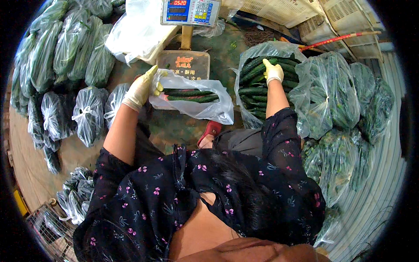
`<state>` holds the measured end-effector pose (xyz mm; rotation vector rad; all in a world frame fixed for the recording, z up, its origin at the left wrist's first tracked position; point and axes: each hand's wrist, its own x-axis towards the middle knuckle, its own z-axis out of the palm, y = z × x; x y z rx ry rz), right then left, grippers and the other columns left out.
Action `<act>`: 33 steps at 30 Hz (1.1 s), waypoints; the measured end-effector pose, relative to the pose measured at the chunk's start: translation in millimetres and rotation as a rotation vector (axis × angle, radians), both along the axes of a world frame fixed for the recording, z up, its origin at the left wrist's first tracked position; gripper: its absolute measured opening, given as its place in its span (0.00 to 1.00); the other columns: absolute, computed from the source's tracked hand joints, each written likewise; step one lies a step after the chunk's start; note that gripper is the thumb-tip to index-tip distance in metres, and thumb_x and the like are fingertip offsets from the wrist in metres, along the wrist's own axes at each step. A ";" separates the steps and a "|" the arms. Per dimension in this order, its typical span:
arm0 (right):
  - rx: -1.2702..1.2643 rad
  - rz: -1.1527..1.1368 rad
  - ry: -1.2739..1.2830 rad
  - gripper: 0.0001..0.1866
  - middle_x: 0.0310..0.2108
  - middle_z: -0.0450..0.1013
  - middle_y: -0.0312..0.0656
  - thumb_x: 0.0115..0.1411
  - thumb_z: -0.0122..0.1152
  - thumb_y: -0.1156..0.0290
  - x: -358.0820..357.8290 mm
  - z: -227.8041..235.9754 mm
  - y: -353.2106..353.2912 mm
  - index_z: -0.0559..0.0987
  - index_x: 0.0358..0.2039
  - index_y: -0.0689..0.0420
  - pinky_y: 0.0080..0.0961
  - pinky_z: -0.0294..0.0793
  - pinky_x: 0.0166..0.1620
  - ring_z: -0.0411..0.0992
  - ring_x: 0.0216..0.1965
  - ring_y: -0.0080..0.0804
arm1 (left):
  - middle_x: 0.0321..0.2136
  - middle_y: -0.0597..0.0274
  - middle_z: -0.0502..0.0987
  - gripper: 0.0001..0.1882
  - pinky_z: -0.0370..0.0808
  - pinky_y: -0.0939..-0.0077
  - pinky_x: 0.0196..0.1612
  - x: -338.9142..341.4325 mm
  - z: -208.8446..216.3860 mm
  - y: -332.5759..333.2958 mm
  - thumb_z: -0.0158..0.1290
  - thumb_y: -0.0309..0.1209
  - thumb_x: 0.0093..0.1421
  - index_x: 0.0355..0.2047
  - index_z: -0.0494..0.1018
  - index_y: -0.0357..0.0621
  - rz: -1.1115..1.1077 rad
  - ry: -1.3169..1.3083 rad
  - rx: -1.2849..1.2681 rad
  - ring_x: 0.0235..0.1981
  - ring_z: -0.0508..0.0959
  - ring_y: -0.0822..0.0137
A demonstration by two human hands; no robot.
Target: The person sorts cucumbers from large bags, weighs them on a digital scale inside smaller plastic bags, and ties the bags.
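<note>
My left hand, in a pale glove, holds the rim of a clear plastic bag with a few cucumbers in it. That bag rests on the platform of a floor scale. My right hand, gloved too, reaches into a large clear bag full of cucumbers and lies on them. Whether its fingers are closed round one I cannot make out.
The scale's display head stands at the top. Tied bags of greens lie at the left, more bags of leafy greens at the right. White crates and a red-striped stick sit beyond.
</note>
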<state>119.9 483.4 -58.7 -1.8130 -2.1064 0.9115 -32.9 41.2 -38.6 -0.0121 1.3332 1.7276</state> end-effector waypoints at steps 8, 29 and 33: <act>-0.548 0.218 1.028 0.13 0.38 0.71 0.40 0.53 0.59 0.71 115.2 39.0 35.4 0.72 0.40 0.55 0.34 0.74 0.40 0.71 0.37 0.34 | 0.22 0.63 0.74 0.22 0.71 0.79 0.28 -5.0 -5.1 -2.9 0.43 0.46 0.62 0.41 0.72 0.38 -0.042 -0.064 0.071 0.21 0.72 0.71; -0.325 -1.000 0.249 0.24 0.47 0.61 0.45 0.54 0.54 0.55 527.1 -132.7 -43.6 0.68 0.44 0.60 0.39 0.64 0.46 0.62 0.43 0.38 | 0.20 0.63 0.73 0.21 0.68 0.79 0.20 0.6 -6.8 12.3 0.43 0.47 0.61 0.39 0.72 0.41 0.029 -0.051 0.043 0.19 0.71 0.70; 0.062 -0.718 0.564 0.24 0.49 0.66 0.48 0.54 0.50 0.72 439.3 -50.0 -26.4 0.63 0.52 0.66 0.30 0.65 0.46 0.66 0.44 0.35 | 0.21 0.64 0.73 0.21 0.68 0.80 0.21 6.0 -3.6 -2.9 0.45 0.48 0.60 0.38 0.73 0.42 0.067 -0.014 0.022 0.19 0.70 0.71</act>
